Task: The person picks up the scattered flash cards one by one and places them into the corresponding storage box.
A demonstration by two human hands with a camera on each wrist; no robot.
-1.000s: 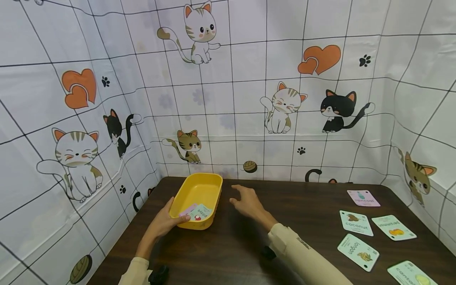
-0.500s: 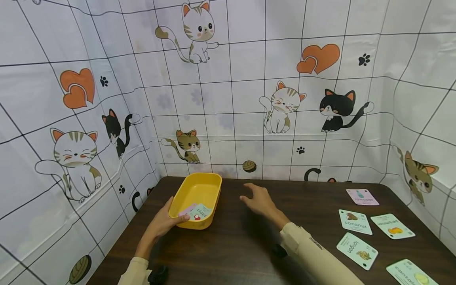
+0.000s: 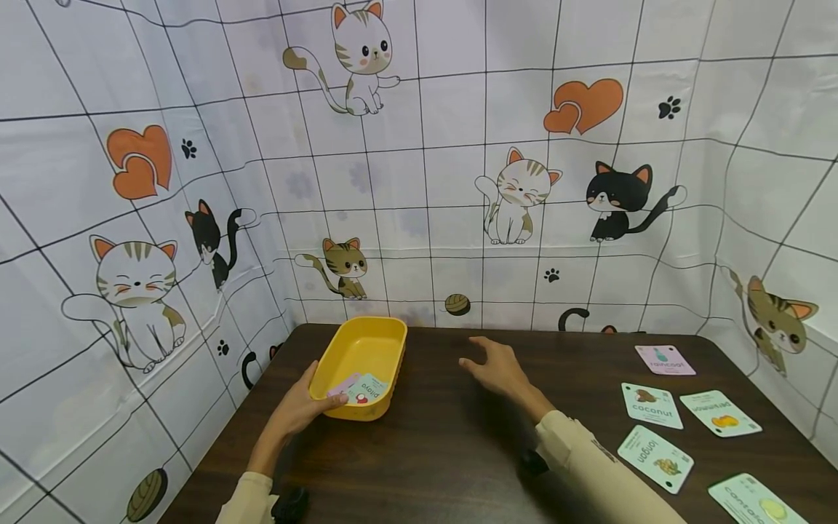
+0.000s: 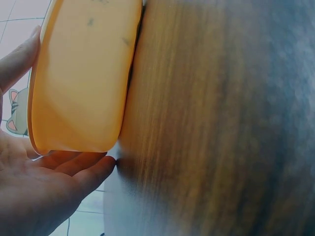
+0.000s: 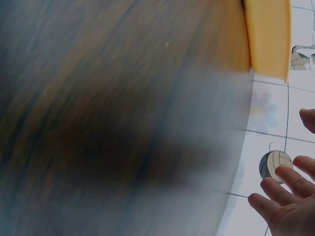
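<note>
My left hand (image 3: 297,404) holds the yellow plastic tray (image 3: 366,349) at its near left corner, with the thumb over the near rim. In the left wrist view, the thumb touches one long edge of the tray (image 4: 81,88) and the fingers lie along its end. Inside are a green card reading "pitaya" (image 3: 368,390) and a pink card (image 3: 343,385) partly beneath it. My right hand (image 3: 499,369) hovers over the table right of the tray, holding nothing. Its fingers are spread loosely in the right wrist view.
On the right of the dark wooden table (image 3: 419,466) lie a pink "raincoat" card (image 3: 664,360) and green cards: "coconut" (image 3: 651,405), "persimmon" (image 3: 720,413), "longan" (image 3: 655,458) and one cut off by the frame (image 3: 756,499). A cat-print curtain (image 3: 452,182) hangs behind.
My right hand has moved rightward, away from the tray. The left hand stays on the tray, and the cards lie as before.
</note>
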